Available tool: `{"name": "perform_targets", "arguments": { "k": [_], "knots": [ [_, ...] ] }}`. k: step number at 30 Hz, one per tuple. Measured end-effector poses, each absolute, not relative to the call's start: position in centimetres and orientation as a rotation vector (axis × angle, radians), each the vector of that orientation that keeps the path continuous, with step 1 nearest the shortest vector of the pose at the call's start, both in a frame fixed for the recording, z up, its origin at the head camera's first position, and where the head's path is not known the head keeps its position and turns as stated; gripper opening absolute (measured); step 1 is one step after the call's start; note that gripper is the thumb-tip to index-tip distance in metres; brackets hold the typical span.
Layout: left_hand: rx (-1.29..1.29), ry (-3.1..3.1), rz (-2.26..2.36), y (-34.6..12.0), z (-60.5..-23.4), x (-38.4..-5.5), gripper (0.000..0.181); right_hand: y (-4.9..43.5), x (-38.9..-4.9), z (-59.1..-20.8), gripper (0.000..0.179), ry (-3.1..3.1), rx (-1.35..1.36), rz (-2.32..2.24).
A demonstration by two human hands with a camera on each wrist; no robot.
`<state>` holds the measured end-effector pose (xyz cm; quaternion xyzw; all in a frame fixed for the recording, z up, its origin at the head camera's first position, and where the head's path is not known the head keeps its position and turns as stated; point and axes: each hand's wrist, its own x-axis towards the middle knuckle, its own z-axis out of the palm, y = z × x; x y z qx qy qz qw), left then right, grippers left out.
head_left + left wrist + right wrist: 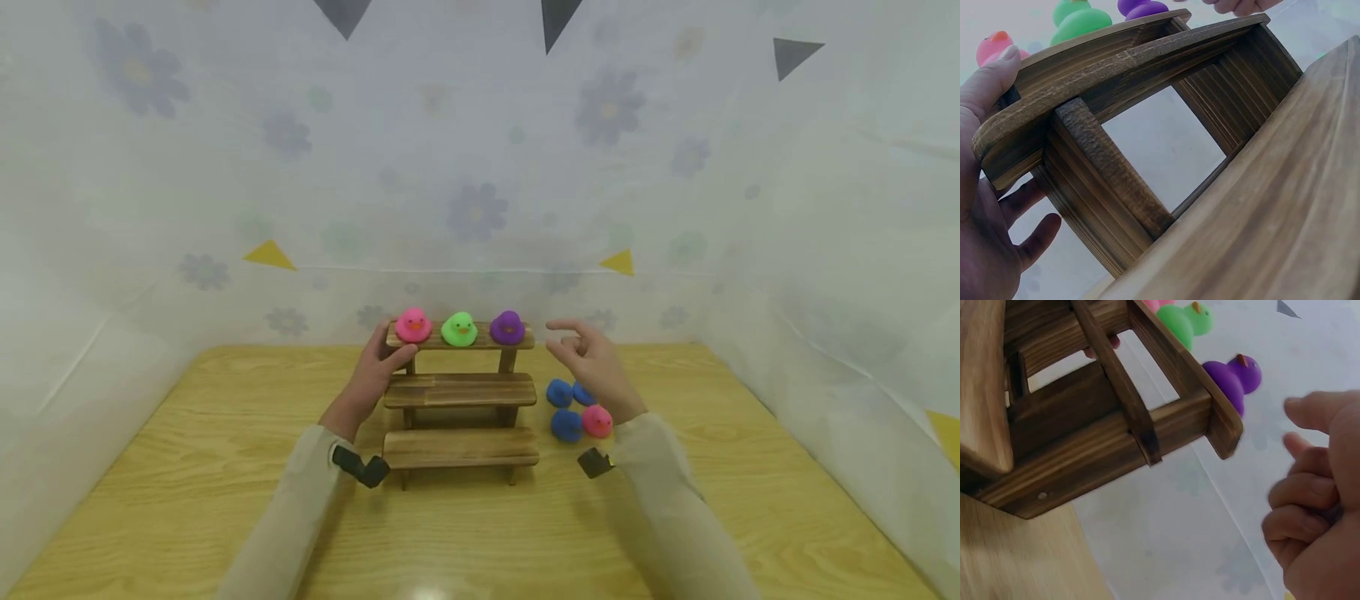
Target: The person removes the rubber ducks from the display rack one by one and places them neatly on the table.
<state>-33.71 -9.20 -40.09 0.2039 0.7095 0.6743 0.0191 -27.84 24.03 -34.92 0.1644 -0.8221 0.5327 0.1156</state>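
A three-tier wooden stand (pixel 461 389) stands on the table. Along its top tier sit a pink rubber duck (pixel 413 326), a green rubber duck (pixel 459 330) and a purple rubber duck (pixel 507 328). My left hand (pixel 369 379) grips the left end of the top tier, its thumb (pixel 999 75) close to the pink duck. To the right of the purple duck, apart from it, hovers my right hand (pixel 596 362). Its thumb and index finger are extended with a gap between them; the other fingers (pixel 1304 490) are folded. Nothing shows between thumb and index finger.
Beside the stand, on the right, several blue rubber ducks (pixel 566 426) and another pink duck (pixel 597 421) lie on the wooden table (pixel 465 542). The middle tier (pixel 459 389) and the bottom tier (pixel 459 448) are bare. A flower-patterned sheet (pixel 480 167) hangs behind.
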Motion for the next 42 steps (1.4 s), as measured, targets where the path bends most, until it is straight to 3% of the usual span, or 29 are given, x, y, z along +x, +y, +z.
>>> {"name": "perform_targets", "arguments": {
  "k": [7,20,27,42],
  "knots": [
    [0.623,2.201,2.086,-9.3,-40.1,-33.8,0.057,22.4,-28.7,-34.6,0.031,-2.254,0.465,1.588],
    [0.640,2.211,2.092,-9.2,-40.0,-33.6,0.053,18.9,-26.7,-31.3,0.038,-2.375,0.549,1.425],
    [0.645,2.213,2.093,-9.0,-39.9,-33.6,0.053,19.6,-28.7,-32.6,0.048,-2.486,0.597,1.362],
    [0.632,2.195,2.102,-8.9,-40.1,-33.6,0.054,19.9,-29.5,-32.7,0.039,-2.586,0.623,1.264]
  ]
}}
